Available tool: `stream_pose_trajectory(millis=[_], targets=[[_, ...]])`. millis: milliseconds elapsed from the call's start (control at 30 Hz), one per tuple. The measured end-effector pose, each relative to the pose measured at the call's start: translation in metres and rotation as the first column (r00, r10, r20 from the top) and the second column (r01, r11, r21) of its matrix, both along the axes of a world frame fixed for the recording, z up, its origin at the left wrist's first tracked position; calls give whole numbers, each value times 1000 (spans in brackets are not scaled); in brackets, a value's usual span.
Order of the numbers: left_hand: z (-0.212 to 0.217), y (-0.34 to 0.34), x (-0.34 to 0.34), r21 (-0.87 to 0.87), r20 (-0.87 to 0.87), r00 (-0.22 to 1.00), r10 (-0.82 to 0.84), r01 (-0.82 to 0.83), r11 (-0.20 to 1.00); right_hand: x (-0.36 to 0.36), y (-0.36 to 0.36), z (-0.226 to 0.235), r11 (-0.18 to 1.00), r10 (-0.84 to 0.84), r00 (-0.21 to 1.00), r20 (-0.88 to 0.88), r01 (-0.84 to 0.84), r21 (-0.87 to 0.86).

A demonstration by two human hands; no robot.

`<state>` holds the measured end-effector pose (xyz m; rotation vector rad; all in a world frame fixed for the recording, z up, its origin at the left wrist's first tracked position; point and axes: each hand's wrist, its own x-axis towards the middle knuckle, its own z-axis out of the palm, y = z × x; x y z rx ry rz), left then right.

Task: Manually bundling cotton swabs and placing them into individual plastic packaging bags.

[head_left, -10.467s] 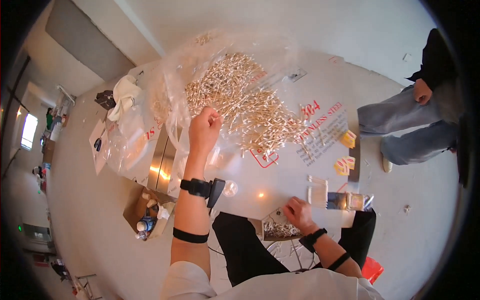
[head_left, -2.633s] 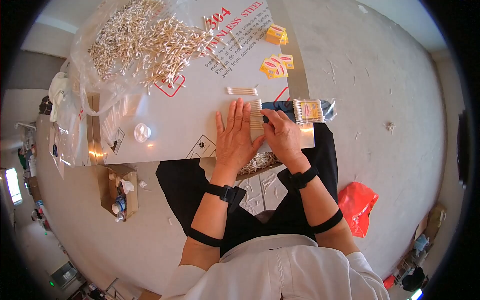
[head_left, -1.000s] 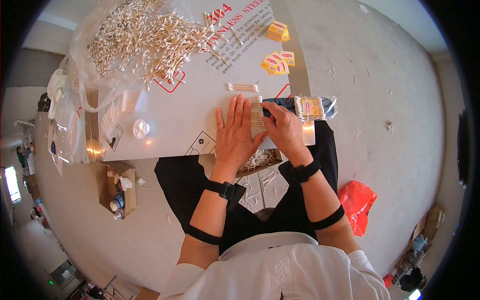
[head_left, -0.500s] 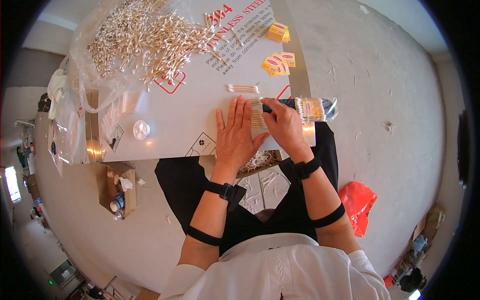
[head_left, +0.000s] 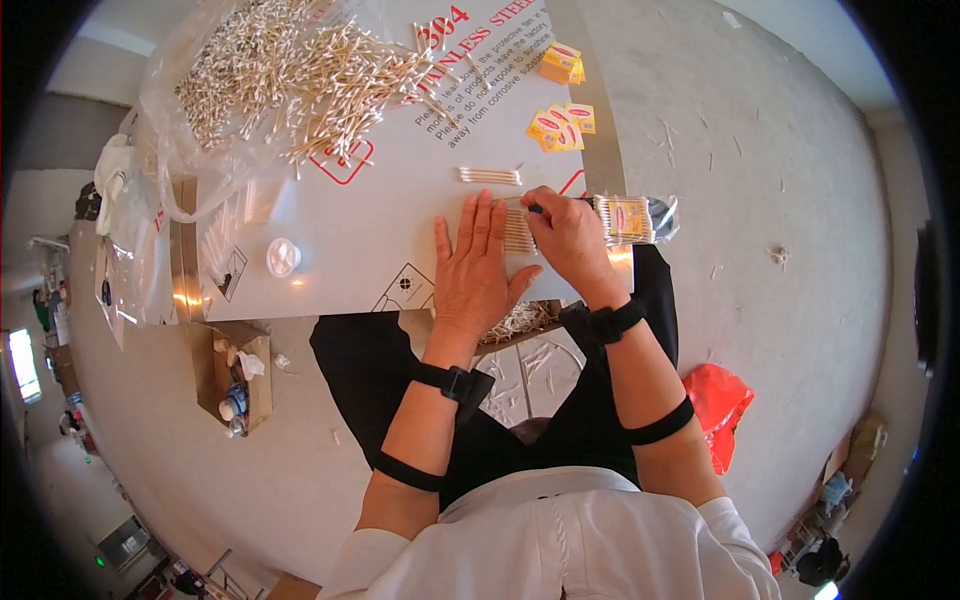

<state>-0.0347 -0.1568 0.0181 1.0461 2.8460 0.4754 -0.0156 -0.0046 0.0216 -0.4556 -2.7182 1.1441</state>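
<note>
The person sits at a pale worktop point(head_left: 340, 240) with both hands over a small row of cotton swabs point(head_left: 519, 230). The left hand point(head_left: 478, 268) lies flat, fingers spread and pressed down beside the row, its grip apart. The right hand point(head_left: 566, 238) curls over the row's other side, fingers drawn together on something small and dark — what it is cannot be told. The swabs lie between the two hands, touching both.

Just right of the right hand, at the worktop's edge, sits a clear packet point(head_left: 628, 219) with a yellow label, already filled with swabs. A second short bundle of swabs point(head_left: 489, 176) lies loose just above the hands. Further up are several loose yellow labels point(head_left: 560, 126) and a small yellow box point(head_left: 562, 63).

As a judgement of progress: one packet looks finished, one batch is being squared up, and another bundle waits. Most of the work seems left — a large heap of loose swabs point(head_left: 290, 70) fills an open clear plastic bag point(head_left: 170, 130) at the worktop's far left corner, well apart from the hands. A small white round cap point(head_left: 283, 257) rests near the worktop's near edge. Below the worktop, a cardboard box point(head_left: 238, 375) of odds and ends stands on the floor, and a red bag point(head_left: 722, 405) lies beside the person's right arm.
</note>
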Motion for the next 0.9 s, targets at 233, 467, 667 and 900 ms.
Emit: stream_pose_trajectory(millis=[233,467,667,900], targets=[[-1,-2,0,31,-9,1000,-2,2,1000,-4,21,18,987,136,991,12,-137,81],[-3,0,1,21,-36,999,-6,7,1000,19,15,17,960,232,973,11,-231,158],[0,8,7,2,-15,1000,15,-15,1000,20,21,10,964,216,976,-7,-212,162],[1,16,15,-24,38,996,87,-86,996,43,51,26,948,53,994,-99,-19,318]])
